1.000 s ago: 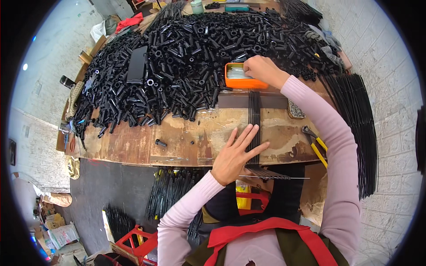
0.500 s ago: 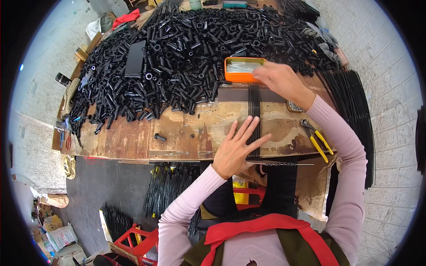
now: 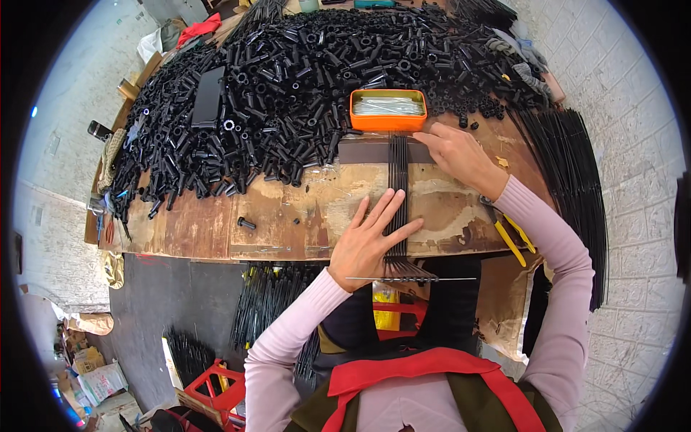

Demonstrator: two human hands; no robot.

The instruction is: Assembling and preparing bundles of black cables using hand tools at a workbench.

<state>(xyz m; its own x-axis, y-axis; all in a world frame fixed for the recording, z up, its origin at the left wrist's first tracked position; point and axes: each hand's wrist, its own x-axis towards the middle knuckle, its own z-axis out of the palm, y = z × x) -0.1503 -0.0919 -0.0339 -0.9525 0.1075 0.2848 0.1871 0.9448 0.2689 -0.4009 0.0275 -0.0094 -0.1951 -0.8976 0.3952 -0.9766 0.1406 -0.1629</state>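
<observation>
"Since the left hand (image 3: pixel 360 248) lies fingers-apart on the black rods (image 3: pixel 398 165) atop the desk (image 3: pixel 277 216), steadying step?"

"Looks it; next probably needs 'em flat. Right hand (image 3: pixel 462 158) gripping? Can't tell."

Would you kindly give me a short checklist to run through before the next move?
1. Left grip laid over the black rods: ok, fingers spread.
2. Orange tin open, thin pins visible: ok.
3. Right grip holding a pin: cannot tell.
4. Pliers fully in view: not ok, right forearm partly covers them.
5. Black rods wholly within the table edge: not ok, lower ends extend past it.
</observation>
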